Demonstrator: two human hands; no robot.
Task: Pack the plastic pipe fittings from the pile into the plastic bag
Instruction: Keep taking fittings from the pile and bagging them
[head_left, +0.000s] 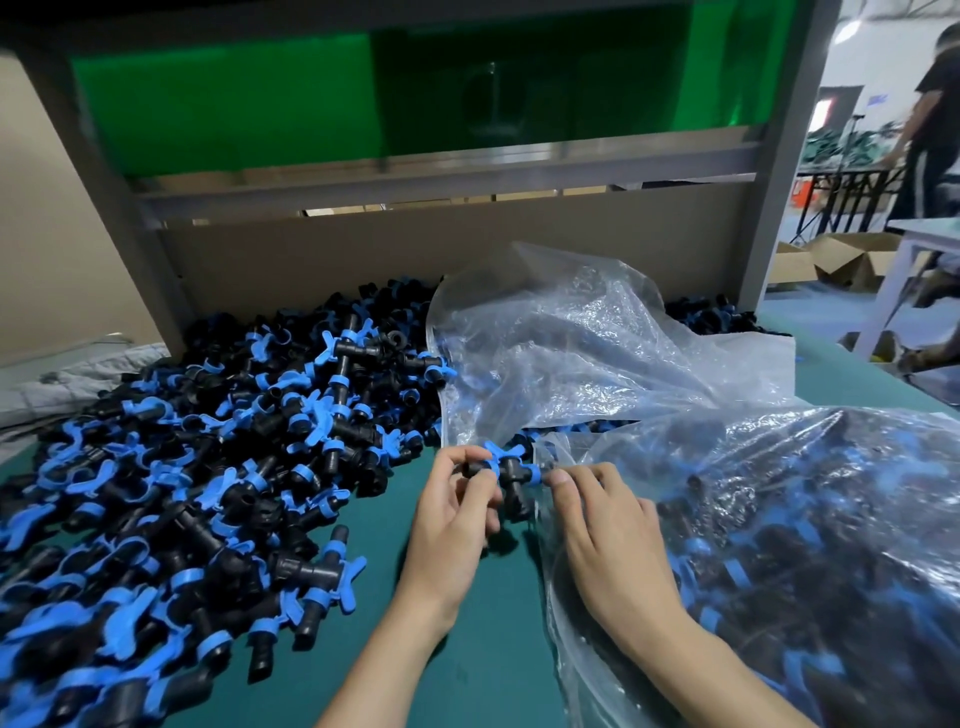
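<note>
Hands (452, 514) (602, 525) pinch fitting (506, 470), bagged fittings (805, 545) blurred

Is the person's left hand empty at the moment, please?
No, the left hand pinches one arm of a black and blue tee fitting just above the green table.

A teal-green mat-covered worktable (467, 649) carries a sprawling pile of black plastic pipe fittings with blue collars (208, 467). Right of the pile, touching its far edge, lies a crumpled clear plastic bag (779, 519) holding more such fittings.
</note>
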